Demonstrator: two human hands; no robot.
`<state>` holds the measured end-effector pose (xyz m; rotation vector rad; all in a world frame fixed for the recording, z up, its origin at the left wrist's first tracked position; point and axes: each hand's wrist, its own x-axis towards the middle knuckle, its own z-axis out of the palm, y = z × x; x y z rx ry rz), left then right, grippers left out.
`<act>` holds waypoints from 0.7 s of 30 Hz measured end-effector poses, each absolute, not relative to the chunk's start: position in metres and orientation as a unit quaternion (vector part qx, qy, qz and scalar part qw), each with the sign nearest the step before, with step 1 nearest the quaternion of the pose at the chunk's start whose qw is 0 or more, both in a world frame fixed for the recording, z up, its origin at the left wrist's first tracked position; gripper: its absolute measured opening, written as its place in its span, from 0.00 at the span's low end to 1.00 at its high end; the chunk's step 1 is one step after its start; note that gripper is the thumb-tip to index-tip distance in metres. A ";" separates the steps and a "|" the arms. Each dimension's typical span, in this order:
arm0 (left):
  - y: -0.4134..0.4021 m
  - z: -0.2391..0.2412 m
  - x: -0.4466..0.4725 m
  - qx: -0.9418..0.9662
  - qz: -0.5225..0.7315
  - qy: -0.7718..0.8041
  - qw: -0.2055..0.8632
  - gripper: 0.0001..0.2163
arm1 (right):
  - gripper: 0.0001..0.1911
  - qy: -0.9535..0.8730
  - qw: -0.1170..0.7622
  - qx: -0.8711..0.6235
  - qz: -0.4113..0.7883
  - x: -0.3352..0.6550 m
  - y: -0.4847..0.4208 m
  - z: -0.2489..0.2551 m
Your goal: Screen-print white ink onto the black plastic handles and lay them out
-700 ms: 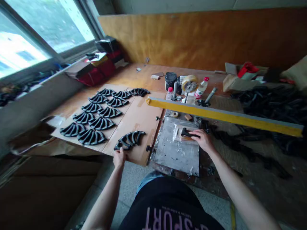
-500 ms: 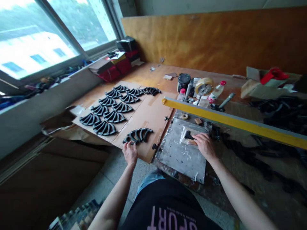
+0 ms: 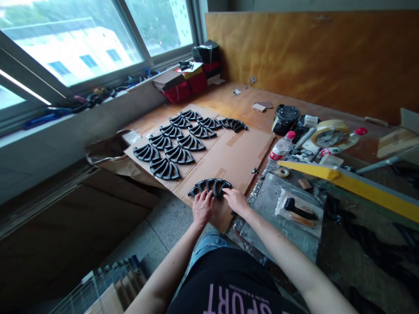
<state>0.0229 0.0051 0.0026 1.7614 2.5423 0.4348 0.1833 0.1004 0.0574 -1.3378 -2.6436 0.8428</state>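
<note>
On the cardboard sheet (image 3: 229,157), a fan-shaped row of black curved handle-like pieces (image 3: 209,185) lies at the near edge. My left hand (image 3: 203,208) rests along its lower side, fingers stretched out and touching the pieces. At the row's right end is my right hand (image 3: 236,201), thumb and fingers apart, fingertips against the last piece; I see nothing lifted in it. A single black handle-like piece (image 3: 299,209) lies by a brown strip on the grey metal plate (image 3: 252,229), to the right of both hands.
Several more fans of black pieces (image 3: 179,154) cover the cardboard's left side. A yellow bar (image 3: 360,181) reaches in from the right. Behind it stand a red-capped bottle (image 3: 283,146), a tape roll (image 3: 330,133) and a black tub (image 3: 286,120). Dark pieces (image 3: 363,231) heap up at right.
My right hand has left the black piece on the metal plate and moved left to the near fan. My left hand has shifted right along that fan. The view has turned left.
</note>
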 end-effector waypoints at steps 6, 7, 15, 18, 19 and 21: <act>0.015 0.018 0.003 0.595 0.095 0.796 0.058 0.19 | 0.16 -0.861 -0.049 -0.436 0.256 0.152 0.123 0.040; 0.016 0.019 -0.001 0.602 0.094 0.790 0.063 0.18 | 0.15 -0.861 -0.049 -0.441 0.247 0.154 0.126 0.040; 0.019 0.022 -0.008 0.625 0.081 0.773 0.072 0.18 | 0.16 -0.853 -0.050 -0.459 0.241 0.151 0.123 0.044; 0.019 0.023 -0.004 0.620 0.081 0.777 0.070 0.18 | 0.15 -0.844 -0.040 -0.460 0.274 0.146 0.116 0.044; 0.020 0.023 -0.003 0.618 0.083 0.778 0.072 0.18 | 0.14 -0.839 -0.036 -0.458 0.292 0.144 0.115 0.045; 0.024 0.026 -0.003 0.614 0.089 0.780 0.074 0.18 | 0.14 -0.827 -0.028 -0.457 0.328 0.142 0.113 0.046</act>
